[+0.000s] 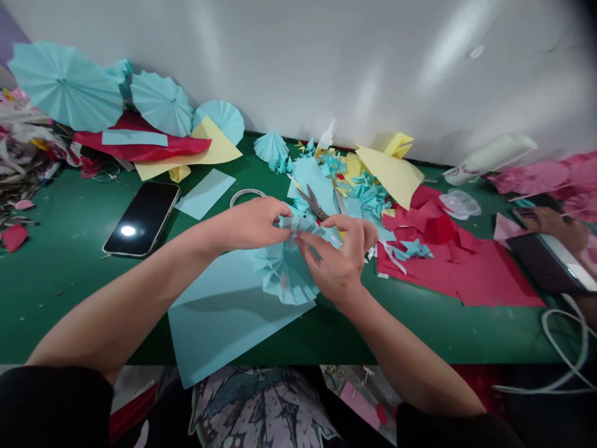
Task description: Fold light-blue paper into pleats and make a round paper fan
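A light-blue pleated paper fan (290, 277) hangs spread out below my hands at the middle of the table. My left hand (254, 223) pinches its upper edge from the left. From the right, the thumb and fingers of my right hand (338, 252) close on the same folded edge, with the other fingers curled. Under the fan lies a flat light-blue paper sheet (219, 323), overhanging the table's front edge. Just beyond my hands are scissors (313, 202) on a pile of blue scraps. A ring-shaped roll (247, 194) is partly hidden behind my left hand.
Blue paper rosettes (69, 87) lean by the wall at left, above a phone (142, 218). Red paper (494, 274), yellow paper (396, 171) and a glue bottle (326, 135) lie beyond and right. Another person's hand (555, 227) is near a dark phone (553, 261) at far right.
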`<action>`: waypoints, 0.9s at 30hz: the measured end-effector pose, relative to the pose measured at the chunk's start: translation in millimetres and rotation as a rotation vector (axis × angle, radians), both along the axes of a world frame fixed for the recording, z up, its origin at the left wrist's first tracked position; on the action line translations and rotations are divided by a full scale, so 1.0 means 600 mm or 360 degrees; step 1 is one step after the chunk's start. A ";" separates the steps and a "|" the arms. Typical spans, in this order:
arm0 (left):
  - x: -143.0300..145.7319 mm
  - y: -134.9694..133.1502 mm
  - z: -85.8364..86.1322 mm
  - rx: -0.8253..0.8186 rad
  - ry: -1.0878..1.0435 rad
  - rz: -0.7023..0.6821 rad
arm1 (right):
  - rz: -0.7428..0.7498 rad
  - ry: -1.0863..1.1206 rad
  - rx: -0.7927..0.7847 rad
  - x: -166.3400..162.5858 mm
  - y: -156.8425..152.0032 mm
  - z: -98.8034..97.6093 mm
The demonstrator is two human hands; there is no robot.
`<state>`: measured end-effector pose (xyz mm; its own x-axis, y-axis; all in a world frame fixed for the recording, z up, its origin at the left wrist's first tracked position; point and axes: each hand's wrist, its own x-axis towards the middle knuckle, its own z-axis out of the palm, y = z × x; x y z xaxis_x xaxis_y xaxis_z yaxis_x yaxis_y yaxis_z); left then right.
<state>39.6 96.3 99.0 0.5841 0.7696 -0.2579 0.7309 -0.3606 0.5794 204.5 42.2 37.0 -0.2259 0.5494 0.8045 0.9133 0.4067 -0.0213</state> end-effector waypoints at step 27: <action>0.003 -0.001 0.002 -0.0097 -0.0005 0.0007 | 0.0221 0.0009 0.0218 -0.004 0.000 -0.001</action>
